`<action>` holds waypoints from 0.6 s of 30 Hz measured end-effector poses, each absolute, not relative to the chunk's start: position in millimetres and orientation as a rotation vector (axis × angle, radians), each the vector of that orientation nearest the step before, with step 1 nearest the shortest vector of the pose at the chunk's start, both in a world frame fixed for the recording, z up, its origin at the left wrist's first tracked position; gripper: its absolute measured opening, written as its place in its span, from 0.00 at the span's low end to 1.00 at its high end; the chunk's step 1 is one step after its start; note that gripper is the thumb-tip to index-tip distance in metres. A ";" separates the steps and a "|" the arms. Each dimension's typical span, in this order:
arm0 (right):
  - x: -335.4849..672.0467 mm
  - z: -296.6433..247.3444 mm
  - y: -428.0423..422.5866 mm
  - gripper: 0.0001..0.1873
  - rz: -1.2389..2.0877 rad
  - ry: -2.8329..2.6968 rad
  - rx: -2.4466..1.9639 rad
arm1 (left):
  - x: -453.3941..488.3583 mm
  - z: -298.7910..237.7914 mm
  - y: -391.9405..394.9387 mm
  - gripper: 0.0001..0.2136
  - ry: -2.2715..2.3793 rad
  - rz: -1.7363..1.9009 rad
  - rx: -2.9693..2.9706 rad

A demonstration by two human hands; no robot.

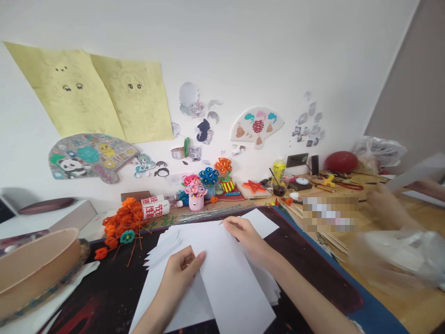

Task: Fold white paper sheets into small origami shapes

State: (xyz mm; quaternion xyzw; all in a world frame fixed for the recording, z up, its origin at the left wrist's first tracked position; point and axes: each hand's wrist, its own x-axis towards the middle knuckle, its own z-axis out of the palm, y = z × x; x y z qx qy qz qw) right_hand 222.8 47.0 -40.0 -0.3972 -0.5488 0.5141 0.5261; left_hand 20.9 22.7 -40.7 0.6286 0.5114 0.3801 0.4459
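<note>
Several loose sheets of white paper (174,297) lie in an uneven pile on a dark mat (309,278). On top is a long white paper strip (236,287), slanting down toward me. My right hand (246,236) pinches the strip's far end between thumb and fingers. My left hand (184,266) is at its left edge, fingers curled and thumb against the paper. The fingertips of my left hand are partly hidden.
Orange pipe-cleaner flowers (125,220) and flower pots (196,197) stand along the wall. A round tan container (38,264) is at left. At right are wooden sticks (333,239), a plastic bag (399,260) and another person's blurred arm (385,204).
</note>
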 end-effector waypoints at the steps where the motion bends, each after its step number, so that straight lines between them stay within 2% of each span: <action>1: 222.6 -38.5 45.0 0.19 1.259 -1.317 -0.934 | 20.8 -40.6 22.2 0.20 1.257 0.961 1.555; 9: 225.1 -32.8 33.9 0.28 1.658 -1.485 -0.871 | 19.4 -25.7 14.4 0.14 1.213 1.141 1.490; 18: 237.8 -51.3 46.3 0.29 1.477 -1.406 -1.395 | 18.9 -27.6 13.9 0.13 1.147 1.145 1.447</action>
